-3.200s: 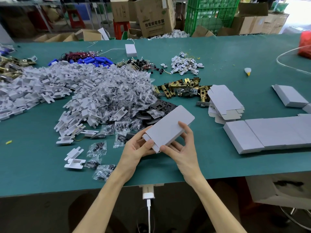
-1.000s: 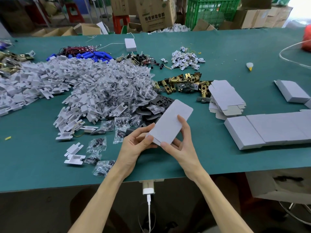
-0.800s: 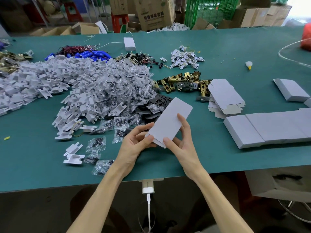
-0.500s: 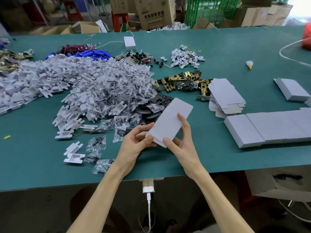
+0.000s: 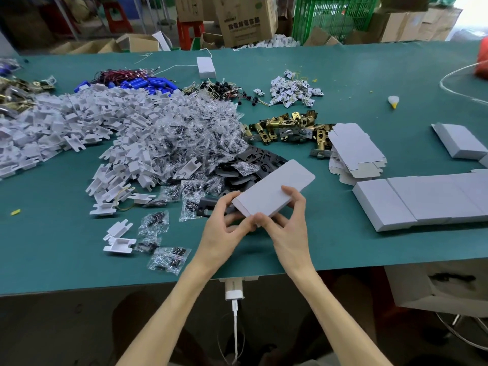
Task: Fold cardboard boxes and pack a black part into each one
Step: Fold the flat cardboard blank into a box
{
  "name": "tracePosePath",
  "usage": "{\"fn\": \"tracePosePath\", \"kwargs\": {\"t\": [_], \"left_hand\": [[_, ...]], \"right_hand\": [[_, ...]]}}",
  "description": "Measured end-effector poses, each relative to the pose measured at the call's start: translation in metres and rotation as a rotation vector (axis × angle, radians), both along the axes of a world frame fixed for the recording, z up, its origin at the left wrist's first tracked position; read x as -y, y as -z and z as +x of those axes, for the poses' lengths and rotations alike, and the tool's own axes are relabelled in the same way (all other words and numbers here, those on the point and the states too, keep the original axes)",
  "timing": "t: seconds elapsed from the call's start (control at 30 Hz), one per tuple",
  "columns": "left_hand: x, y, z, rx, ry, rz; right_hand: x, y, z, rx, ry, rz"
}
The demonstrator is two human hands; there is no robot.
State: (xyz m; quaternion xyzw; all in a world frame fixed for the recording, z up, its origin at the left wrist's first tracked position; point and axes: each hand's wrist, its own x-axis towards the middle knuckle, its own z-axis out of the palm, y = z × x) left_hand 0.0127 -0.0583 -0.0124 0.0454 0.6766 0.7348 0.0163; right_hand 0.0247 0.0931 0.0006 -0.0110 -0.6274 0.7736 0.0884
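In the head view, the person holds a white box (image 5: pixel 274 191) just above the near part of the green worktop (image 5: pixel 343 83), its long axis running away to the right. The left grip (image 5: pixel 224 225) pinches the near end, thumb on the top edge and fingers curled beneath. The right grip (image 5: pixel 287 225) clasps the same end, thumb at the near corner and a finger lying across the top face. Whether a black part is already inside cannot be told. The loose black parts (image 5: pixel 253 165) lie just behind the box, one (image 5: pixel 204 206) beside the left fingers. Closed boxes (image 5: pixel 422 199) stand in a row to the right, with flat blanks (image 5: pixel 353 149) behind them. The far flap looks untucked, so tilting the box could let a part slide out. Pressing the near flap askew would likely crease the thin card or leave that end gaping.
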Motion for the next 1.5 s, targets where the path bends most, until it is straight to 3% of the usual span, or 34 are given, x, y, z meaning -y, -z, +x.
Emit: {"fn": "tracePosePath", "kwargs": {"t": [0.3, 0.7, 0.83, 0.9, 1.03, 1.37, 1.5], "left_hand": [[-0.002, 0.002, 0.002, -0.06, -0.027, -0.186], [-0.002, 0.002, 0.002, -0.109, -0.007, -0.281], [0.002, 0.001, -0.002, -0.007, 0.068, -0.076], [0.009, 0.0, -0.005, 0.008, 0.043, 0.086], [0.017, -0.001, -0.007, 0.041, -0.022, 0.209], [0.013, -0.002, -0.006, 0.015, -0.077, 0.172], [0.014, -0.003, -0.005, -0.026, 0.019, 0.107]], "right_hand": [[0.0, -0.001, 0.001, 0.017, 0.026, -0.009], [-0.004, -0.001, 0.001, -0.01, -0.003, 0.004], [-0.004, -0.001, 0.002, -0.029, -0.013, -0.007], [-0.004, -0.001, 0.001, -0.027, -0.04, -0.007], [-0.006, 0.0, 0.0, -0.02, -0.109, -0.004], [-0.009, 0.001, -0.002, -0.018, -0.19, 0.017], [-0.01, 0.0, -0.003, -0.002, -0.192, 0.013]]}}
